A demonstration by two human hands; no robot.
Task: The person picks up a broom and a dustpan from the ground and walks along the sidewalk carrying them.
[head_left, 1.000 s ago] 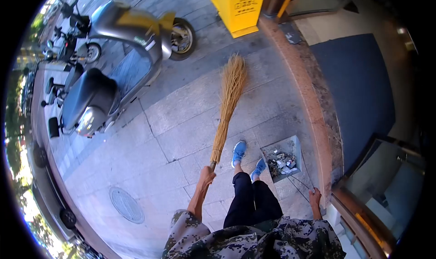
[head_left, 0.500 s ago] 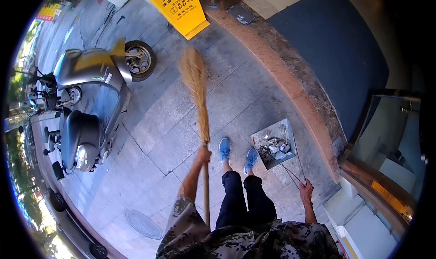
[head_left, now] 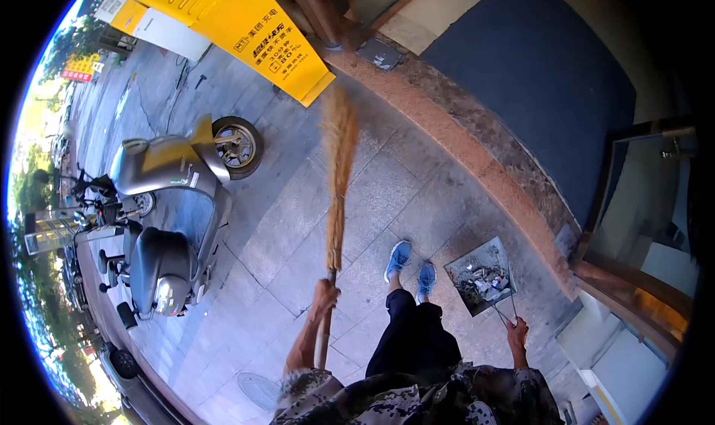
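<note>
My left hand (head_left: 325,297) is closed round the wooden handle of a long straw broom (head_left: 339,194). The broom points ahead, its blurred bristle tips near the foot of a yellow cabinet (head_left: 279,49). At the right, my right hand (head_left: 516,331) grips the thin wire handle of a square metal dustpan (head_left: 482,276). Litter and pale scraps lie in the pan, which is just right of my blue shoes (head_left: 426,279). Whether the pan touches the ground cannot be told.
A grey scooter (head_left: 175,224) stands at the left on the paving. A reddish stone kerb (head_left: 462,168) curves along the right, with a dark blue mat (head_left: 544,82) beyond it. A glass door (head_left: 640,201) is at the right edge. A round cover (head_left: 259,389) lies lower left.
The view has turned, bringing more of the yellow cabinet into sight. The broom's bristles have swung ahead towards the cabinet's base. The dustpan has shifted with my right hand, and my feet have stepped.
</note>
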